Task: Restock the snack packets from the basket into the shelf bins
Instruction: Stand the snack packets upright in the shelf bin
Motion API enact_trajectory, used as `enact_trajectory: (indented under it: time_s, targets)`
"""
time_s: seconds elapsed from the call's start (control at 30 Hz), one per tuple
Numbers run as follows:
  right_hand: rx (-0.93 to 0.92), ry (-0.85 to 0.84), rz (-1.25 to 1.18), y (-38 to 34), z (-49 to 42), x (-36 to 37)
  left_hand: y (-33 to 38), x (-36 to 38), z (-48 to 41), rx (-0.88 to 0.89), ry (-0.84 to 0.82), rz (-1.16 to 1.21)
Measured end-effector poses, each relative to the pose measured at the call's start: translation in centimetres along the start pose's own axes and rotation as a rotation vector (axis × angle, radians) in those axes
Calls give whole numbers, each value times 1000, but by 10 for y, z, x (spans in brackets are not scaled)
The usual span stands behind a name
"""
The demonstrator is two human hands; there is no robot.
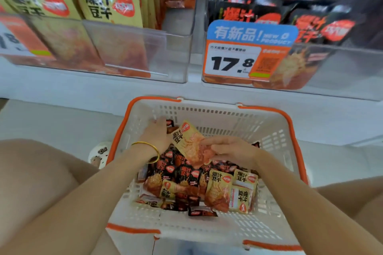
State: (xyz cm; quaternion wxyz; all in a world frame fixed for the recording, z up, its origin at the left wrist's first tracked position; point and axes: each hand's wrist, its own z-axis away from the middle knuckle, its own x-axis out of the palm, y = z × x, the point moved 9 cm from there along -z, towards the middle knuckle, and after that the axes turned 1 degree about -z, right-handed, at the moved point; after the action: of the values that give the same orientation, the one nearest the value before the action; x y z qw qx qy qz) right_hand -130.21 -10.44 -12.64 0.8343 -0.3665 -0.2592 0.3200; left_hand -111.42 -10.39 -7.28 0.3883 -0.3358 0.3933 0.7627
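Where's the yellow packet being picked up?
Mid head view, the yellow packet lies over black packets in the basket, between the left hand and the pinching right hand.

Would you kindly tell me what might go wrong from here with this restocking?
1. The basket mixes black packets with yellow ones, so the yellow packet pinched by the right hand might end up in the black-packet bin rather than the yellow-packet bin.
2. It is pinched at one end only, so it may slip.

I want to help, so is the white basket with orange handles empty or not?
Not empty. The white plastic basket with orange handles holds many yellow snack packets and black snack packets across its bottom.
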Motion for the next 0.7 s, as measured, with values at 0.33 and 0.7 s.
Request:
enact_trajectory:
  time_s: [0.33, 0.7]
  targets:
    - [-316, 348, 484, -112, 119, 32, 72, -86, 97, 337, 84, 330]
    - [-804, 743, 1126, -374, 221, 115, 145, -299, 202, 708, 707, 228]
